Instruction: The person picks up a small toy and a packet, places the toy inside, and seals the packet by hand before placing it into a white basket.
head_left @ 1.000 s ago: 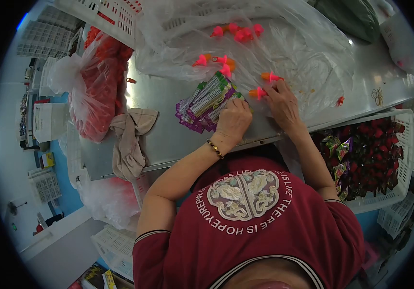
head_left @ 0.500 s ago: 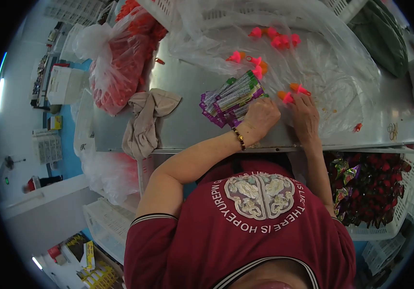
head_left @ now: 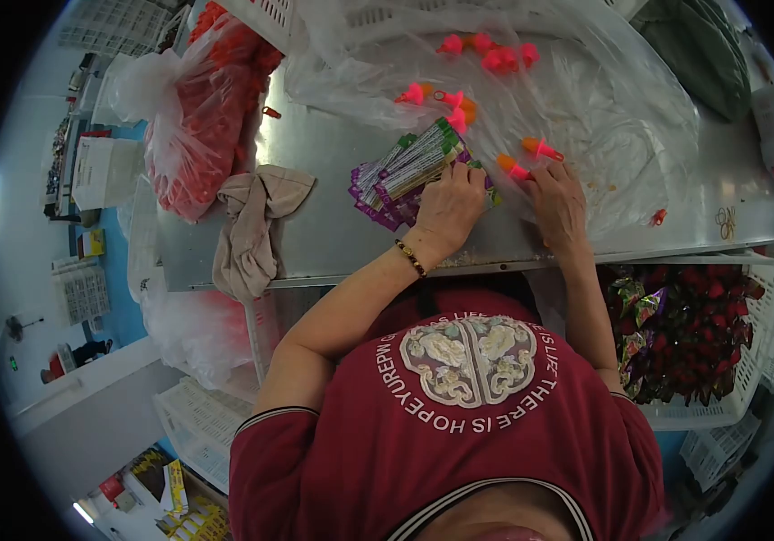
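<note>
A fanned stack of purple and green printed packets [head_left: 405, 176] lies on the metal table. My left hand [head_left: 448, 206], a beaded bracelet at its wrist, rests over the stack's right side with fingers curled and pinched at the packets' edge. To the right, my right hand [head_left: 560, 209] has its fingertips together at the pink end of a small pink-and-orange plastic piece [head_left: 513, 168]. Just above it lies a second such piece [head_left: 542, 149]. Several more pink and orange pieces [head_left: 500, 59] are scattered further back on clear plastic sheeting [head_left: 576, 99].
A knotted beige cloth [head_left: 256, 216] lies at the table's left, below a clear bag of red pieces [head_left: 202, 135]. A white crate [head_left: 756, 361] of dark red wrapped items stands at lower right. Rubber bands [head_left: 726, 223] lie near the table's right edge.
The whole view has shifted slightly. My left hand has moved its fingers further over the packets' edge. My right hand stays at the pink-and-orange piece, which has turned slightly.
</note>
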Available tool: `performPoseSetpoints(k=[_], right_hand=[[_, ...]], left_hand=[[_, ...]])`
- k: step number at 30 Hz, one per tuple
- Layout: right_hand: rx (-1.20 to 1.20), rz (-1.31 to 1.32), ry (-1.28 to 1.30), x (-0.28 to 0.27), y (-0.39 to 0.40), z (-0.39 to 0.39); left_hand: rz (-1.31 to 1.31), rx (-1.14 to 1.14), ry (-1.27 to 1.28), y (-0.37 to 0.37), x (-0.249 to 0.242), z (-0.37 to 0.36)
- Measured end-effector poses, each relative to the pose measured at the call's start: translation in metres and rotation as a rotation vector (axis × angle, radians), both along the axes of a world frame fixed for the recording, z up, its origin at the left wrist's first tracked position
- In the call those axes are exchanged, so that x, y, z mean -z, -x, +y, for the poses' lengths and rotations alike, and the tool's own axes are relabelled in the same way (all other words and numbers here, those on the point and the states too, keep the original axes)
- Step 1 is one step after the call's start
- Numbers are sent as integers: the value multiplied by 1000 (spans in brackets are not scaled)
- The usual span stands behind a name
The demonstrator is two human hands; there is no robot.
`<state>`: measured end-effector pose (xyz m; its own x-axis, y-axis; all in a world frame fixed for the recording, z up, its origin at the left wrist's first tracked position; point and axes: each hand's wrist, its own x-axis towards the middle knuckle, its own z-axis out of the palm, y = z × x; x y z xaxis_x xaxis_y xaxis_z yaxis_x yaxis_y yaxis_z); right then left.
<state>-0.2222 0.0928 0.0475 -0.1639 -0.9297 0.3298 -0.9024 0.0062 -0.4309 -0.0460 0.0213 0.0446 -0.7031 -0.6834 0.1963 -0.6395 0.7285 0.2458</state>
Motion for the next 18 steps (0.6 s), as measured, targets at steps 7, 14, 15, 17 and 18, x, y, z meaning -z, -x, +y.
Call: performPoseSetpoints(k=[7, 14, 15, 17, 18], right_hand=[[-46, -33, -77, 3, -5, -5], [-99, -66, -132, 6, -6, -5], [-86, -62, -125, 6, -7, -4], [-67, -55, -123, 6, -5, 1], [-60, -74, -141, 6, -5, 1]], left_hand=[[-108, 82, 104, 9, 1, 5], [-398, 103, 38, 26, -6, 10], [-384, 96, 46, 26, -6, 9], [-366, 97, 51, 30, 0, 8], [-325, 67, 55, 31, 4, 6]])
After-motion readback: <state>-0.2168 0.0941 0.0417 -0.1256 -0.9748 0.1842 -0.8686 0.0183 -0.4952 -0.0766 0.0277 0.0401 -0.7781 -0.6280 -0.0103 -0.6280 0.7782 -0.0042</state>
